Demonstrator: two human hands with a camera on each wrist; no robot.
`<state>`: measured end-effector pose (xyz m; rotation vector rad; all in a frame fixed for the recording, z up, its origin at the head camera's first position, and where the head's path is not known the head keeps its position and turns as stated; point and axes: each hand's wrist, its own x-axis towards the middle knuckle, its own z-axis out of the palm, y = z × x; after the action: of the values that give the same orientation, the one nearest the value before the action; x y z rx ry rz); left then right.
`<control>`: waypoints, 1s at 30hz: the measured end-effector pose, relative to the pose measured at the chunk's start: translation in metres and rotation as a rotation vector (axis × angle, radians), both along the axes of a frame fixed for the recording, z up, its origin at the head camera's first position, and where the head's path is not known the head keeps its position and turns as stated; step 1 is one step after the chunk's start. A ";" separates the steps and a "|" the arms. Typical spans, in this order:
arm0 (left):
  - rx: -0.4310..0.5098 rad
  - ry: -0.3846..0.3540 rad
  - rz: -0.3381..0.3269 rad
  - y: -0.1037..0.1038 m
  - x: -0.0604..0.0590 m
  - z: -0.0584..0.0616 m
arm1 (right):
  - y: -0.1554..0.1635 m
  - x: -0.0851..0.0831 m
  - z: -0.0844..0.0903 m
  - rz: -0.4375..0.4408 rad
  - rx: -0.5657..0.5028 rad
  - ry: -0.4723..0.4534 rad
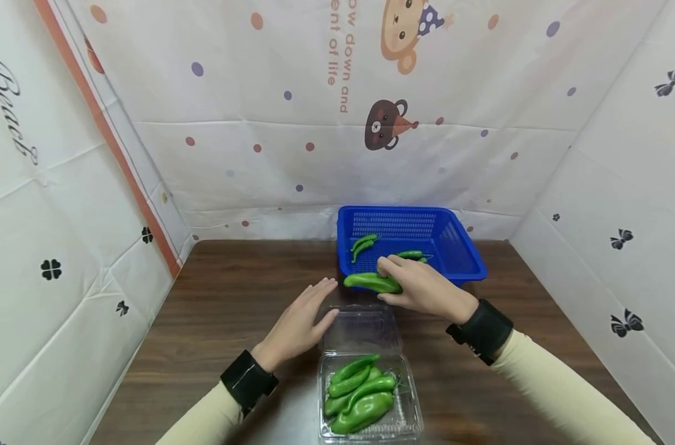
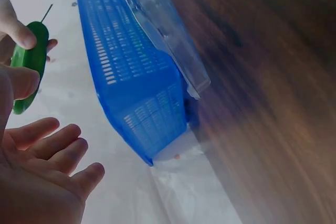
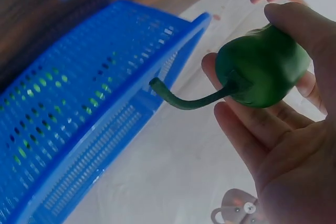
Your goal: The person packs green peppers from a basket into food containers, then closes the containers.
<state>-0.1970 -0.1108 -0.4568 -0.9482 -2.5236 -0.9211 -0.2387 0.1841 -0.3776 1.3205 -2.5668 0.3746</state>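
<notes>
Green and glossy, the pepper (image 1: 373,282) sits pinched between thumb and fingers of the right hand (image 1: 423,287), held over the near rim of the blue basket (image 1: 460,247), its curved stem visible in the right wrist view. More green peppers (image 1: 363,243) lie inside the basket. Just in front stands a clear plastic clamshell box (image 1: 410,420) with its lid folded back, filled with peppers (image 1: 360,395). All rest on a dark wooden desk (image 1: 215,309). The backdrop sheet reads "ow down and" and "of life". The left hand (image 1: 298,324) hovers flat beside the box lid, fingers straight, holding nothing.
</notes>
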 end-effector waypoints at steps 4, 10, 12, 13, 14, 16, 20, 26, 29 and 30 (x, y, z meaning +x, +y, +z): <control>-0.001 0.014 -0.019 -0.004 0.012 -0.001 | -0.001 0.012 -0.005 0.007 -0.020 -0.034; 0.007 0.044 -0.021 -0.009 0.024 -0.004 | -0.002 0.026 -0.013 0.028 -0.062 -0.074; 0.002 0.034 -0.027 -0.010 0.028 -0.004 | -0.003 0.031 -0.014 0.042 -0.074 -0.068; -0.004 0.023 -0.031 -0.011 0.030 -0.004 | -0.003 0.034 -0.016 0.052 -0.079 -0.064; -0.013 0.010 -0.036 -0.011 0.033 -0.004 | -0.004 0.036 -0.017 0.061 -0.081 -0.059; -0.028 -0.022 -0.049 -0.013 0.038 -0.004 | -0.005 0.041 -0.019 0.081 -0.078 -0.046; -0.069 -0.085 -0.073 -0.018 0.049 -0.005 | -0.008 0.052 -0.025 0.112 -0.071 0.003; -0.100 -0.114 -0.101 -0.025 0.062 -0.012 | -0.009 0.066 -0.029 0.084 -0.051 0.044; -0.106 -0.098 -0.113 -0.028 0.067 -0.014 | -0.009 0.070 -0.030 0.077 -0.047 0.037; -0.106 -0.092 -0.117 -0.028 0.069 -0.015 | -0.009 0.071 -0.030 0.077 -0.048 0.034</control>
<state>-0.1280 -0.1392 -0.4720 -1.1200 -2.6412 -0.8900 -0.1677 0.1748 -0.4080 1.3992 -2.4689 0.4208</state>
